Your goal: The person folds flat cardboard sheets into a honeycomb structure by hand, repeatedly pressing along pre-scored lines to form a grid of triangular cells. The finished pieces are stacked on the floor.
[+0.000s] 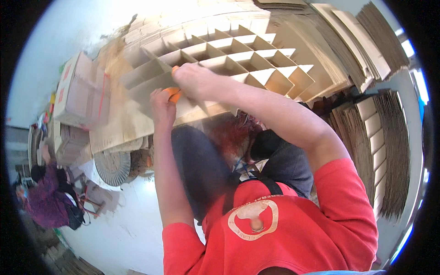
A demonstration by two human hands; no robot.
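A grid of interlocking cardboard dividers point(250, 59) stands on the table in front of me, its strips crossing into several square cells. At its near left corner my left hand point(162, 104) is closed, pinching a divider strip. My right hand point(195, 81) reaches across from the right, just beyond the left one, with its fingers closed on the divider too. Something orange point(173, 94) wraps or covers a digit of the left hand, and a smaller orange patch shows at the right fingertips. The strips by my hands are blurred, and the fingers partly hide them.
Flat cardboard stacks point(316, 50) lie right of the grid, and more bundles point(389, 151) stand farther right. A taped carton point(82, 91) sits at the table's left end. Below it is a round ribbed object point(112, 167). Another person point(50, 197) is at the far left.
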